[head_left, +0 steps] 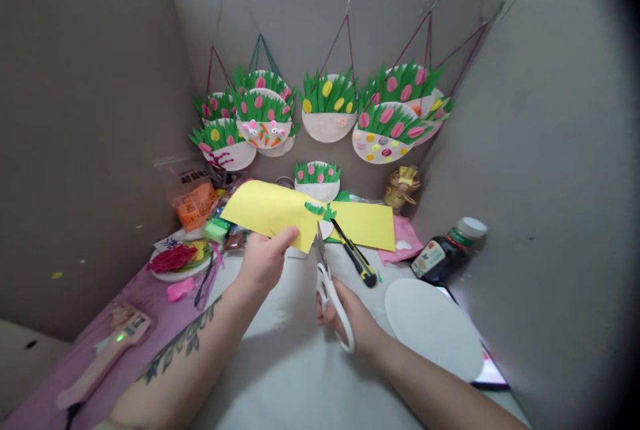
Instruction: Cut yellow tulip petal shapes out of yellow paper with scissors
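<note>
My left hand (267, 257) pinches a sheet of yellow paper (273, 207) by its lower edge, thumb on top. In my right hand (345, 317) are white-handled scissors (327, 287), with fingers through the loops. The scissor blades point up and away from me, right at the paper's right edge; whether they cut into it I cannot tell. Behind them lies another yellow sheet (367, 223), flat on the table. A black and yellow utility knife (357, 257) rests partly on that sheet. Small green paper grass pieces (327, 213) show near the scissor tips.
Paper-plate baskets (330, 110) hang on the back partition. A dark bottle with a white cap (450, 250) leans at right, near a white oval board (433, 323) over a lit screen. Left are an orange packet (195, 207), a plate of craft bits (175, 260) and a pink glue gun (107, 357).
</note>
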### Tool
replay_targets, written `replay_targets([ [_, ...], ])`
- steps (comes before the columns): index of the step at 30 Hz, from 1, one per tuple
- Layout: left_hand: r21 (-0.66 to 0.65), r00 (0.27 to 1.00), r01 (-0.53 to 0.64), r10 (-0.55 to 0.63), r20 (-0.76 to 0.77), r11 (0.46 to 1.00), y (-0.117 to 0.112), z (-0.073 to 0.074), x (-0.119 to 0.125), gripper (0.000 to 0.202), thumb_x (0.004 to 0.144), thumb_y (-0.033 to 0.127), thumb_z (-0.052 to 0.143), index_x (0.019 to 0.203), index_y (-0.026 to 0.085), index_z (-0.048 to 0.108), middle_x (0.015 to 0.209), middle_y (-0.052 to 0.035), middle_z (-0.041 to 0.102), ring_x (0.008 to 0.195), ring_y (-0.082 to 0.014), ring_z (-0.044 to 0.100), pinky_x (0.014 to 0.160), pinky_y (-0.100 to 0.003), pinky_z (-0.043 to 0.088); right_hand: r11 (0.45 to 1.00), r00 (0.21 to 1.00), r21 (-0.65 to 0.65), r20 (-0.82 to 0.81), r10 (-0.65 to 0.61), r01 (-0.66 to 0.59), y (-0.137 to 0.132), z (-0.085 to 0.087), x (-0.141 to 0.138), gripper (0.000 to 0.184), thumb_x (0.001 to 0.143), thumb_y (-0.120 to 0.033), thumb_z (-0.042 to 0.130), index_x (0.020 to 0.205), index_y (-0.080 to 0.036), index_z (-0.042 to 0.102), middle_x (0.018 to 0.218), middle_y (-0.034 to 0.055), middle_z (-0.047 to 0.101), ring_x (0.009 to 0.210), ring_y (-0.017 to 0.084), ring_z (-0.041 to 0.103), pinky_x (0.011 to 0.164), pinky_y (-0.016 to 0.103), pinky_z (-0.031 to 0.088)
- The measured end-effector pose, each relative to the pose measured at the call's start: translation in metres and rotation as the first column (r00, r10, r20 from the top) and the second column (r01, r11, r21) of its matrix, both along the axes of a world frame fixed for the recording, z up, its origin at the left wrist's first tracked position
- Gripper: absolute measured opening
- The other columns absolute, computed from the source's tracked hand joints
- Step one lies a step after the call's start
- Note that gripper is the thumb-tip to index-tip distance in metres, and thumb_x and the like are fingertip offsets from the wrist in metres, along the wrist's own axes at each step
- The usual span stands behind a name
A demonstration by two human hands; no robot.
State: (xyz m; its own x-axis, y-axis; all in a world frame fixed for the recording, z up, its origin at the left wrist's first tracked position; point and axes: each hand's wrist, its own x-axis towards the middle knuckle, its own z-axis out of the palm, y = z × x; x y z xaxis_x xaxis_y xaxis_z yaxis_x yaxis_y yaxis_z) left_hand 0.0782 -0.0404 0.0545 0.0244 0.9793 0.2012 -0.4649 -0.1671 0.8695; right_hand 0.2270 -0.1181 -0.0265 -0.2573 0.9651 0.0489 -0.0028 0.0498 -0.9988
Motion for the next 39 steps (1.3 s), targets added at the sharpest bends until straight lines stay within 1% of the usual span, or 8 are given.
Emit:
replay_targets([
  [5,0.016,0.992,-0.053,0.055,-0.11,0.998,-0.008,-0.015,0.009,0.044,0.066,0.031,0.074,0.106,0.012,0.067,0.103,-0.0107,0.07,0.102,-0.0262,0.061,0.095,-0.039,0.046,1.0,0.999,0.006,-0.042,-0.025,0.025,-0.002,0.004,0.0,0.061,0.066,-0.076,0.056,0.085,-0.018,0.048,0.071,0.0002,0.052,0.057,0.012,0.052,0.054,0.025,0.045],
  [9,-0.011,0.98,-0.086,0.083,-0.18,0.996,-0.013,-0.025,0.014,0.037,0.066,0.035,0.074,0.095,0.012,0.069,0.095,-0.0102,0.071,0.091,-0.025,0.064,0.085,-0.038,0.05,0.999,0.998,0.031,-0.052,-0.019,0.021,-0.003,0.006,0.001,0.065,0.068,-0.08,0.049,0.088,-0.018,0.047,0.071,0.0013,0.053,0.057,0.012,0.053,0.052,0.025,0.044],
  [12,-0.035,0.98,-0.112,0.105,-0.171,0.993,-0.013,-0.029,0.017,0.041,0.066,0.037,0.073,0.097,0.012,0.069,0.093,-0.01,0.071,0.09,-0.0252,0.064,0.084,-0.038,0.05,0.999,0.999,0.032,-0.035,-0.025,0.027,-0.004,0.008,0.002,0.066,0.066,-0.081,0.048,0.089,-0.018,0.046,0.071,0.0017,0.053,0.057,0.013,0.053,0.05,0.024,0.044],
  [15,-0.036,0.98,-0.135,0.128,-0.155,0.99,-0.012,-0.029,0.018,0.046,0.066,0.037,0.073,0.105,0.013,0.067,0.099,-0.01,0.07,0.095,-0.0252,0.063,0.09,-0.039,0.047,1.0,1.0,0.017,-0.02,-0.022,0.023,-0.005,0.012,0.001,0.067,0.065,-0.081,0.048,0.089,-0.019,0.046,0.072,0.0016,0.053,0.057,0.013,0.053,0.049,0.024,0.044],
  [19,-0.035,0.978,-0.139,0.132,-0.163,0.99,-0.014,-0.026,0.017,0.045,0.067,0.035,0.073,0.106,0.013,0.066,0.106,-0.0098,0.069,0.096,-0.0242,0.063,0.091,-0.038,0.047,1.0,1.0,0.006,-0.002,-0.022,0.022,-0.005,0.013,0.001,0.068,0.064,-0.082,0.048,0.089,-0.019,0.046,0.072,0.0016,0.053,0.058,0.013,0.054,0.049,0.024,0.044],
  [27,-0.019,0.967,-0.141,0.134,-0.216,0.99,-0.016,-0.023,0.016,0.04,0.069,0.036,0.072,0.101,0.013,0.068,0.106,-0.0101,0.069,0.098,-0.0244,0.063,0.093,-0.038,0.045,0.999,1.0,0.024,-0.011,-0.022,0.022,-0.005,0.003,0.003,0.064,0.07,-0.078,0.047,0.091,-0.018,0.047,0.072,0.0019,0.053,0.058,0.012,0.053,0.05,0.023,0.045],
  [33,-0.04,0.983,-0.115,0.108,-0.15,0.993,-0.015,-0.024,0.018,0.048,0.065,0.038,0.074,0.106,0.013,0.066,0.099,-0.0102,0.071,0.102,-0.0267,0.061,0.094,-0.039,0.045,0.999,0.998,0.006,-0.032,-0.045,0.045,-0.003,-0.001,0.004,0.06,0.068,-0.075,0.055,0.087,-0.019,0.047,0.073,0.0012,0.054,0.058,0.013,0.054,0.052,0.024,0.045],
  [39,-0.043,0.985,-0.107,0.1,-0.139,0.993,-0.014,-0.025,0.018,0.05,0.064,0.039,0.074,0.107,0.014,0.067,0.096,-0.0094,0.071,0.1,-0.0267,0.062,0.094,-0.04,0.045,0.997,0.995,-0.031,-0.068,-0.067,0.065,-0.004,0.004,0.002,0.059,0.062,-0.073,0.062,0.083,-0.019,0.047,0.067,-0.0019,0.052,0.055,0.012,0.052,0.053,0.026,0.046],
])
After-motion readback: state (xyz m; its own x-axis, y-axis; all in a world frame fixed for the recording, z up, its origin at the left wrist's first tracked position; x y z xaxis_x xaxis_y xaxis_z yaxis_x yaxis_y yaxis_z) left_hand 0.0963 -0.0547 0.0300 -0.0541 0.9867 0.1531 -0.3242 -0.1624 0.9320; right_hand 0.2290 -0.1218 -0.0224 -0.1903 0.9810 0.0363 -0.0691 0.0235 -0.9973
